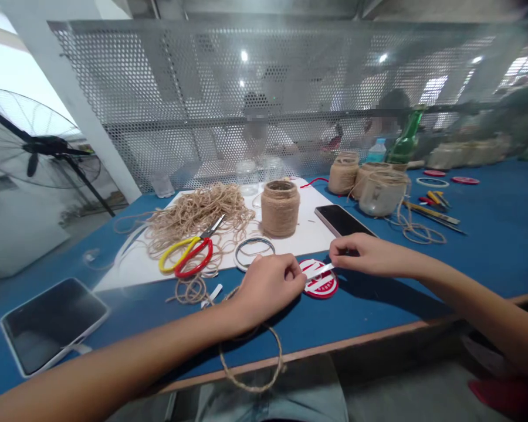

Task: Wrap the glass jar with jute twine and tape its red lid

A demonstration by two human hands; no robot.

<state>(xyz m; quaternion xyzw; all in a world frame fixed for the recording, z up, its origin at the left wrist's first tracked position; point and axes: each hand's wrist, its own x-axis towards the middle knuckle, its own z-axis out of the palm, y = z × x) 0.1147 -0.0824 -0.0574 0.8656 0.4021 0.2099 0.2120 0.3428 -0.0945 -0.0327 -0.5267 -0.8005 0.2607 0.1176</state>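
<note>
My left hand (270, 287) and my right hand (363, 253) each pinch one end of a short white strip (320, 272), drawn straight between them. It looks like tape. Just beneath lies a round red lid (328, 291) with white strips across its face and some lettering at the rim. A white ring (242, 264) rests beyond my left hand. From under that wrist a loop of twine (278, 357) hangs over the table edge. Scissors (194, 261) with one yellow and one red handle lie open on the left, against a tangled heap of twine (202, 208).
A twine-wrapped jar (280, 211) stands on white paper, beside a phone (341, 220). Another dark-screened device (53, 322) lies at the left edge. More wrapped jars (343, 173), a green bottle (405, 140) and tools (435, 212) occupy the right. A perforated metal screen (202, 99) closes the back.
</note>
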